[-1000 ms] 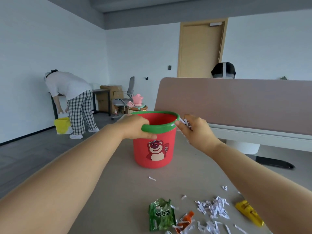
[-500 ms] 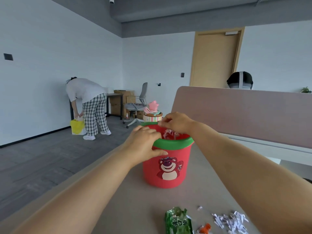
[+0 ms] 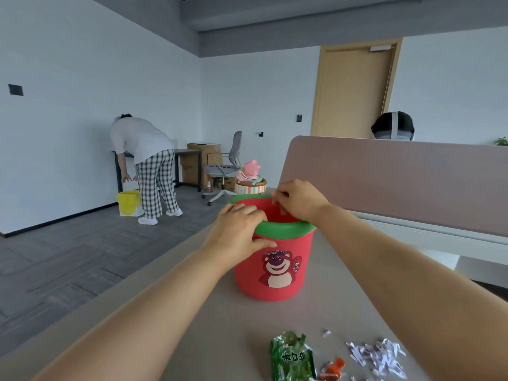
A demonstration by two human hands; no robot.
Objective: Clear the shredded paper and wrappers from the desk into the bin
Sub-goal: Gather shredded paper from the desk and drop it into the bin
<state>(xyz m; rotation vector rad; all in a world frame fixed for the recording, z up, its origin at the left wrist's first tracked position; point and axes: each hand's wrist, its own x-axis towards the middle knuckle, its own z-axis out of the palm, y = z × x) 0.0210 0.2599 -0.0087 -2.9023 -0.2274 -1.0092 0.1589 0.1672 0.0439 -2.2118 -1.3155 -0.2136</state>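
Shredded paper, thin white crinkled strips, lies in a loose heap on the counter at the near right, with a few stray flecks beside it. Just left of the heap are two wrappers: a crumpled glossy green foil wrapper with printed characters, and a small orange wrapper partly cut off by the lower edge of the view. All of this lies outside the bin.

The round red plastic bin, smooth-walled, with a green band round its mouth and a cartoon bear on its front, stands upright on the matte grey-brown counter, beyond the litter.

The left grip (a bare hand) holds the bin at its near left edge, fingers hooked over the green band and thumb pressed on the red wall. The right grip hangs over the bin's mouth near the far edge, fingers curled down and bunched; whether anything is between them cannot be told.

A dusty-pink padded divider panel stands behind the counter on the right. Further off, a second person in checked trousers bends over a yellow bin on the grey floor, near a grey office chair and stacked cardboard boxes.
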